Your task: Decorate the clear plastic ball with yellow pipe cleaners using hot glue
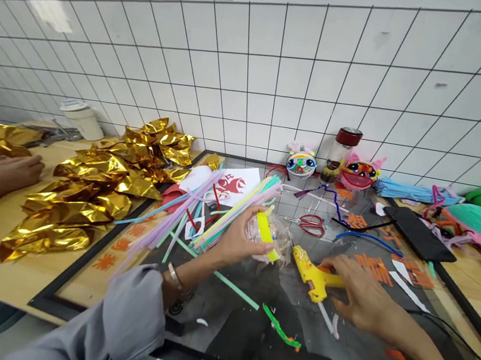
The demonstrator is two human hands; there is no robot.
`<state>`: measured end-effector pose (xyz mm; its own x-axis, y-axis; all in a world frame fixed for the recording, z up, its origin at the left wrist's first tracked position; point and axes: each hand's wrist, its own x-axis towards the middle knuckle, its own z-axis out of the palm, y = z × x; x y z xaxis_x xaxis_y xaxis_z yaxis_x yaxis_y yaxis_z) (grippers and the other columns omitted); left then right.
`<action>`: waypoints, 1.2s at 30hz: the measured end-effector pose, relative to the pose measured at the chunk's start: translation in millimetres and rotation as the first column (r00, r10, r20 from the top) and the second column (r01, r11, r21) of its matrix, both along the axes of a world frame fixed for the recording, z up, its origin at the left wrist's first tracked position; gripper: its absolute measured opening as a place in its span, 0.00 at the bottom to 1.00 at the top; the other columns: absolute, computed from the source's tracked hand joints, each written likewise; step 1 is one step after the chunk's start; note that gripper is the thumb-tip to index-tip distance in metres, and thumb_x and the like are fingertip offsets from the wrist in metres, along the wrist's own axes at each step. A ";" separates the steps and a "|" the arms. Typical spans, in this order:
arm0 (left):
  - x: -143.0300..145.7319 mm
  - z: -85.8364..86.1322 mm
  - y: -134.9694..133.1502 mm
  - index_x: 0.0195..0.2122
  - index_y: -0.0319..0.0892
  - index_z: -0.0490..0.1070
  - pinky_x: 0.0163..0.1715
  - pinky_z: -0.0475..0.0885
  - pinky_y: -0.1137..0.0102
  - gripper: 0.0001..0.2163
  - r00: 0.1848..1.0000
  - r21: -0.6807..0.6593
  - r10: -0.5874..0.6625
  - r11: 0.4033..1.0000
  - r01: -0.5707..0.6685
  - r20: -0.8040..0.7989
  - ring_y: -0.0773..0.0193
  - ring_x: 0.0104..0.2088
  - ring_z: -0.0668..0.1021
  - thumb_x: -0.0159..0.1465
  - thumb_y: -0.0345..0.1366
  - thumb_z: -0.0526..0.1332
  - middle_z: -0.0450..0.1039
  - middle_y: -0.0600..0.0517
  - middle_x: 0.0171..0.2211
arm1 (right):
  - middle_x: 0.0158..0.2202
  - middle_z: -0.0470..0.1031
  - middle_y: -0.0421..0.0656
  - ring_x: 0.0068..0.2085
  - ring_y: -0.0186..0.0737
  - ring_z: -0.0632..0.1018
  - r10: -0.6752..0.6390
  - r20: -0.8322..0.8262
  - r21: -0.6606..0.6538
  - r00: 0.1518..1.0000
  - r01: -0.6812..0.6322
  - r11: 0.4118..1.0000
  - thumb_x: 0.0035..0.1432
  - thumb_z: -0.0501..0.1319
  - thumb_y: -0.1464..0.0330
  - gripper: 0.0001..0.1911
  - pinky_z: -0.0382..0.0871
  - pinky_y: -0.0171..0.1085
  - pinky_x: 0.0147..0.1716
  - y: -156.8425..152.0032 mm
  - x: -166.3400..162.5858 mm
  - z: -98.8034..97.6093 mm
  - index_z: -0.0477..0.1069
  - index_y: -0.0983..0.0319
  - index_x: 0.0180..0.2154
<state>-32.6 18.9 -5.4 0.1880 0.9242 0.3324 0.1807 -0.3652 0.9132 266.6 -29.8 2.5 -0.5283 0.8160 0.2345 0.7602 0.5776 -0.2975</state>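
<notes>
My left hand (241, 242) is closed around a clear, rounded plastic piece (284, 237) with a bright yellow strip (264, 234) across it. To its right, my right hand (355, 290) grips the handle of a yellow hot glue gun (310, 273). The nozzle points up and left, close to the plastic piece; whether they touch I cannot tell. A whitish glue stick (327, 319) extends from the gun's back end. Below the hands lie a green twisted pipe cleaner piece (280, 326) and a pale green strip (237, 291). Red-handled scissors (311, 225) rest behind the gun.
Pastel pipe cleaners (239, 211) are bundled by my left wrist. Crumpled gold foil (95, 185) covers the left side, where another person's hands (9, 170) rest. A glass jar (341, 157), decorated animal faces (302, 163), a black phone (420, 233) and a cable (461, 324) are around.
</notes>
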 end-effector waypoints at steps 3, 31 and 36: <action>1.6 1.6 -1.0 0.52 0.41 0.65 0.57 0.68 0.57 0.33 0.999 -0.010 -0.002 1.000 0.002 0.036 0.50 0.53 0.74 0.45 0.40 0.73 0.71 0.46 0.50 | 0.43 0.76 0.49 0.44 0.51 0.77 -0.052 0.136 0.079 0.989 0.042 0.996 0.41 0.59 0.77 0.27 0.69 0.47 0.42 -5.4 4.6 -13.0 0.69 0.62 0.48; 4.6 4.5 -0.2 0.52 0.40 0.66 0.57 0.67 0.59 0.33 0.997 0.019 -0.071 0.997 0.070 0.027 0.51 0.53 0.73 0.45 0.40 0.74 0.72 0.47 0.50 | 0.25 0.76 0.40 0.31 0.43 0.79 -0.296 -0.673 -0.271 0.678 0.145 0.951 0.46 0.70 0.54 0.17 0.76 0.38 0.30 19.0 -54.0 52.8 0.74 0.60 0.31; 4.1 6.2 -0.5 0.54 0.40 0.66 0.56 0.68 0.59 0.34 0.995 -0.008 -0.093 0.996 0.093 0.021 0.51 0.53 0.73 0.45 0.40 0.73 0.70 0.46 0.52 | 0.30 0.81 0.43 0.34 0.47 0.82 -0.391 -0.700 -0.316 0.598 0.231 0.920 0.35 0.75 0.54 0.23 0.79 0.41 0.33 24.2 -46.6 28.2 0.76 0.60 0.31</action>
